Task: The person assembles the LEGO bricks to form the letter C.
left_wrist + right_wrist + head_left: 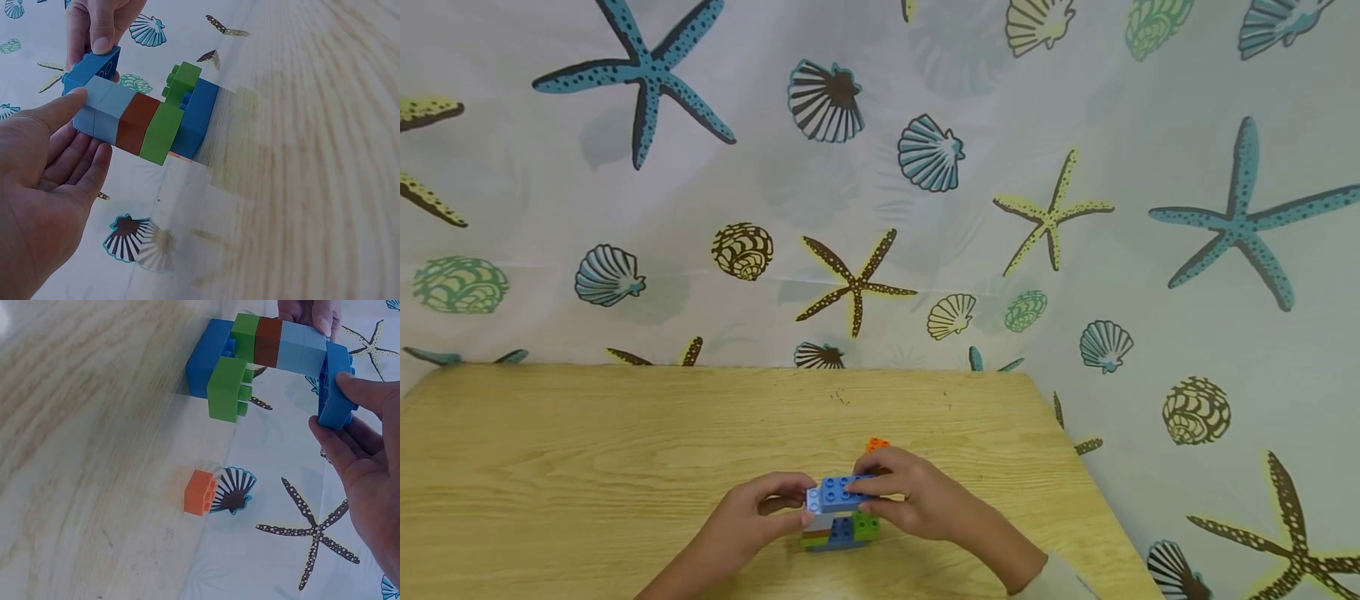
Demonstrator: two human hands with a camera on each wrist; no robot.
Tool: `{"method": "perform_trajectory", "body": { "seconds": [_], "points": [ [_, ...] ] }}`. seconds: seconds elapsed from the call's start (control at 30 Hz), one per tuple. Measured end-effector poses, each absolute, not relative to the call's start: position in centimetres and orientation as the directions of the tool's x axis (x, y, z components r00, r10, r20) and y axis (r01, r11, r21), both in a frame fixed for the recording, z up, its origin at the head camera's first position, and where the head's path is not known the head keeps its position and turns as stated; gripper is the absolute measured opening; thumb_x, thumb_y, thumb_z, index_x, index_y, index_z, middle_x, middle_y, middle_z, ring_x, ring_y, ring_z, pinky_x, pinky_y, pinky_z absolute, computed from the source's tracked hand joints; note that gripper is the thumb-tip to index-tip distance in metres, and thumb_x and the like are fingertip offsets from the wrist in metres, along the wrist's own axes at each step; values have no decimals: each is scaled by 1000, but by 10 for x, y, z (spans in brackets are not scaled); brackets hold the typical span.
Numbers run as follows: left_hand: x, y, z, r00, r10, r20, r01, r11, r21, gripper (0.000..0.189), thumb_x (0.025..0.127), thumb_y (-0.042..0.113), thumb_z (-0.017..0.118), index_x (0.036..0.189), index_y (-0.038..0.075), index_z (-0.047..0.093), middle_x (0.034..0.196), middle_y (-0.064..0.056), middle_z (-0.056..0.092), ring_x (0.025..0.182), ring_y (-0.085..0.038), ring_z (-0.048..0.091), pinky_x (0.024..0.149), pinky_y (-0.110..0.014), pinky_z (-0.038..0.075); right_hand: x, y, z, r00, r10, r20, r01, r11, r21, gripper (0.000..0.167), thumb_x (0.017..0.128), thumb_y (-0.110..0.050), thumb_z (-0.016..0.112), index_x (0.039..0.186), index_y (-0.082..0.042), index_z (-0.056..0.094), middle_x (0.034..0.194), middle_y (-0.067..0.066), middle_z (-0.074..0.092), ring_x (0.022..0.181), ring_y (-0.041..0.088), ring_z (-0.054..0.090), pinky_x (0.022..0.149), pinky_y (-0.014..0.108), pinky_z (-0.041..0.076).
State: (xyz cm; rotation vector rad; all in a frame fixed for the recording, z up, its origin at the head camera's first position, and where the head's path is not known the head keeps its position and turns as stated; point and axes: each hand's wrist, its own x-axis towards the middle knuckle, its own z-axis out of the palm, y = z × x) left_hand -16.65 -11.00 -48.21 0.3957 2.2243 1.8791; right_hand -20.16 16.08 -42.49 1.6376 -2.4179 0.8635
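Note:
A small stack of toy building bricks stands on the wooden table. On a blue base brick (199, 119) rise a green brick (160, 132), a brown brick (136, 123) and two light blue bricks (105, 106). Another green brick (227, 389) sits on the base's other end. With thumb and fingers, my left hand (748, 517) pinches the upper light blue brick from the side. My right hand (917, 496) grips a longer blue brick (841, 493) at the stack's top, its hollow underside toward the light blue studs. Whether it is fully seated I cannot tell.
A loose orange brick (199, 492) lies on the table beyond my right hand. The wooden table (625, 442) reaches back to a white curtain (865, 192) printed with shells and starfish, which also hangs along the right side.

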Motion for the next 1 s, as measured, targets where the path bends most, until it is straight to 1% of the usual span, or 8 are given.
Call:
{"method": "perform_trajectory", "body": {
  "seconds": [0.1,0.4,0.53,0.7,0.9,1.0],
  "points": [
    [-166,-109,-482,-944,328,18,71,151,986,51,89,32,78,129,4,65,131,-13,64,115,-24,64,93,-26,56,-202,161,-423,-403,-830,384,-892,264,-367,25,92,-7,73,117,-4,75,119,12,65,102,18,62,87,18,54],
    [-165,-111,-478,-947,320,9,65,166,984,50,89,31,78,129,4,65,131,-12,64,115,-25,63,93,-26,56,-203,159,-425,-409,-830,380,-891,273,-363,25,93,-8,73,118,-5,75,119,10,65,102,17,63,87,16,54],
    [-165,-112,-478,-945,328,11,69,166,984,50,89,32,78,129,5,64,130,-11,64,116,-24,63,94,-26,56,-201,159,-424,-462,-824,329,-860,324,-395,26,94,-11,73,120,-8,73,122,7,63,106,15,62,88,16,53],
    [-166,-112,-480,-934,356,22,75,135,988,51,91,32,76,131,4,62,131,-13,62,117,-25,62,95,-25,55,-199,159,-424,-529,-800,285,-817,388,-428,27,93,-12,74,120,-13,71,125,2,63,112,13,61,94,22,54],
    [-166,-112,-482,-934,355,45,101,140,985,50,91,32,76,130,4,62,130,-12,63,116,-24,62,95,-24,54,-198,160,-425,-574,-776,263,-777,414,-474,30,94,-18,73,124,-19,68,130,-3,62,119,12,59,100,28,53],
    [-166,-111,-482,-934,354,47,104,143,984,49,91,31,76,130,4,62,130,-13,63,117,-25,62,95,-24,54,-197,161,-425,-596,-764,247,-746,412,-523,32,96,-22,72,127,-20,66,133,-5,60,123,12,57,103,31,51]
  ]
}}
